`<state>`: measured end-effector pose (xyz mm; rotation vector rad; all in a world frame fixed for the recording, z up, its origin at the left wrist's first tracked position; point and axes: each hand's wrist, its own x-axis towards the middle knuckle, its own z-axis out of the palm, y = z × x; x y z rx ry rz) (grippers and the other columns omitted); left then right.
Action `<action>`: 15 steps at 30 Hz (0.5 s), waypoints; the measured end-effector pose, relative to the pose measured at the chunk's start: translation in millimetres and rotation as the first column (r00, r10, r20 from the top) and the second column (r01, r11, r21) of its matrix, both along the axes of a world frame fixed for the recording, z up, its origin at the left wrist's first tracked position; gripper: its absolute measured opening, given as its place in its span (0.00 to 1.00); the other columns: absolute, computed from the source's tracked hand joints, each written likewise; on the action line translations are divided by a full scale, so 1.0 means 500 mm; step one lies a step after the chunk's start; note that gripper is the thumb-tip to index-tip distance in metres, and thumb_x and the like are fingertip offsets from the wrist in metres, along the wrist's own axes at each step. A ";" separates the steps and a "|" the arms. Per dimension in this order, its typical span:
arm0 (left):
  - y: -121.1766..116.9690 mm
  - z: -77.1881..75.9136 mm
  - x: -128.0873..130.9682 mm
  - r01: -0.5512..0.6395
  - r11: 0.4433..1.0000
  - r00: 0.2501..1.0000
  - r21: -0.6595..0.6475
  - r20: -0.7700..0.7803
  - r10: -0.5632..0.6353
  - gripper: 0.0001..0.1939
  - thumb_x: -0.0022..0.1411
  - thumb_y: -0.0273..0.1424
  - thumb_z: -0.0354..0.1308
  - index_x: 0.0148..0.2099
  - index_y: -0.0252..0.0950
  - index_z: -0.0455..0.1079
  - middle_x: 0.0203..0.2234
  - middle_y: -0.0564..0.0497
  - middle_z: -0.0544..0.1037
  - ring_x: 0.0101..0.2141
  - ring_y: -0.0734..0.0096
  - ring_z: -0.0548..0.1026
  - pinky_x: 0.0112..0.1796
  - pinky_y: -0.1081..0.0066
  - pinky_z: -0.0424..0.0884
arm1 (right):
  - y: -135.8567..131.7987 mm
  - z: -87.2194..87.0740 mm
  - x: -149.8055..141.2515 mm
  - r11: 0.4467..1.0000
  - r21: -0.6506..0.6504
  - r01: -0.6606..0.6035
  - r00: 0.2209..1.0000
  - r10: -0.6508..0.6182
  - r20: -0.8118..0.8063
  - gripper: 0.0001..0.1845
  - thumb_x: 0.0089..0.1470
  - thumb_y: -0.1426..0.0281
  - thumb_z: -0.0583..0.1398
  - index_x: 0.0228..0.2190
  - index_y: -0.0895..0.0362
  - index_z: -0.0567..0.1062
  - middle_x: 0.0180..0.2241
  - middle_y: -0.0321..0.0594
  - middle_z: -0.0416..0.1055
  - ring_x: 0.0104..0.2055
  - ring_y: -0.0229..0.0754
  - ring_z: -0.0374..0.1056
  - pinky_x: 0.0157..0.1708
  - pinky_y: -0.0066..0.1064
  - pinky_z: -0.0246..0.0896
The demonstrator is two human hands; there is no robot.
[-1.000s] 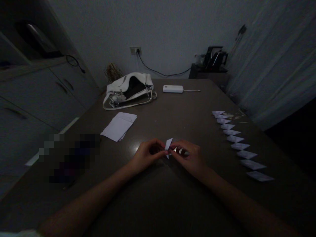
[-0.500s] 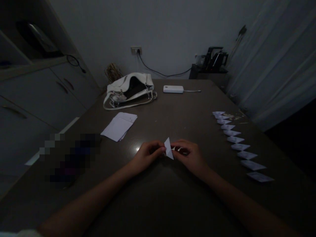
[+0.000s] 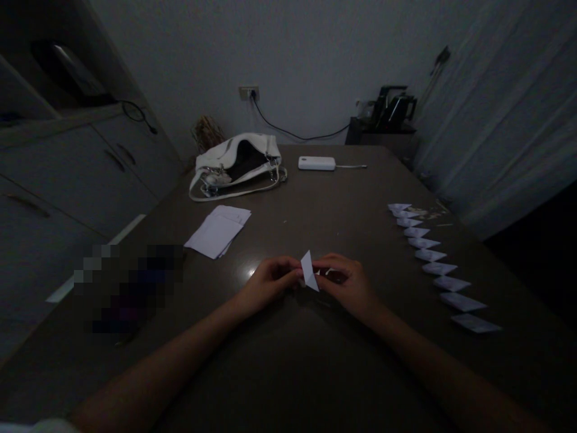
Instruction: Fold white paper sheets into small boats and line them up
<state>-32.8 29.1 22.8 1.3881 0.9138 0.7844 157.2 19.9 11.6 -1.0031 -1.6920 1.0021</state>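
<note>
Between my two hands, just above the table, is a small folded white paper piece (image 3: 309, 272), held upright with a slanted four-sided face toward me. My left hand (image 3: 273, 280) pinches its left side with thumb and forefinger. From the other side my right hand (image 3: 347, 280) grips it, also with thumb and fingers closed. Part of the paper is hidden behind the fingertips. On the right, a row of several folded paper pieces (image 3: 446, 284) runs away from me along the table. A stack of loose white paper sheets (image 3: 215, 233) lies to the left.
A white handbag (image 3: 234, 157) rests at the back left of the brown table (image 3: 288, 373). Behind centre lies a white power bank (image 3: 316, 163) with a short cable. A dark kettle (image 3: 400, 111) stands beyond the far right corner. The left side has a pixelated patch.
The folded paper has shifted very slightly to the right between my fingers. Both hands stay in almost the same place, and everything else looks unchanged.
</note>
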 end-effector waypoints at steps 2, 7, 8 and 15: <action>0.001 0.003 0.002 -0.004 1.000 1.000 -0.031 0.023 0.005 0.11 0.56 0.35 0.60 0.36 0.30 0.70 0.24 0.53 0.72 0.24 0.78 0.68 0.27 0.78 0.63 | 0.000 0.001 0.000 1.000 0.006 0.002 1.000 -0.002 0.009 0.12 0.48 0.72 0.62 0.37 0.53 0.79 0.32 0.40 0.71 0.28 0.35 0.66 0.24 0.25 0.61; 0.003 0.007 0.001 0.009 0.999 0.999 -0.047 0.049 -0.006 0.10 0.54 0.34 0.61 0.34 0.30 0.72 0.24 0.52 0.73 0.25 0.78 0.69 0.28 0.77 0.65 | 0.000 0.003 -0.001 1.000 0.028 0.000 1.000 0.000 0.018 0.12 0.48 0.73 0.62 0.37 0.53 0.79 0.31 0.39 0.71 0.27 0.34 0.66 0.24 0.25 0.60; 0.003 0.007 0.000 0.009 0.999 0.999 -0.053 0.053 -0.006 0.10 0.54 0.33 0.61 0.34 0.30 0.72 0.24 0.52 0.74 0.24 0.78 0.69 0.28 0.77 0.65 | 0.000 0.004 -0.001 1.000 0.027 0.001 1.000 -0.002 0.018 0.12 0.48 0.73 0.62 0.37 0.53 0.79 0.31 0.39 0.71 0.27 0.34 0.66 0.23 0.25 0.60; 0.006 0.001 -0.001 0.018 0.996 0.997 -0.087 0.082 -0.011 0.09 0.52 0.32 0.62 0.34 0.30 0.72 0.25 0.52 0.74 0.24 0.79 0.69 0.28 0.77 0.65 | 0.000 0.001 -0.001 1.000 0.019 0.004 1.000 -0.004 0.005 0.12 0.47 0.73 0.62 0.36 0.53 0.79 0.32 0.39 0.71 0.27 0.34 0.66 0.23 0.24 0.60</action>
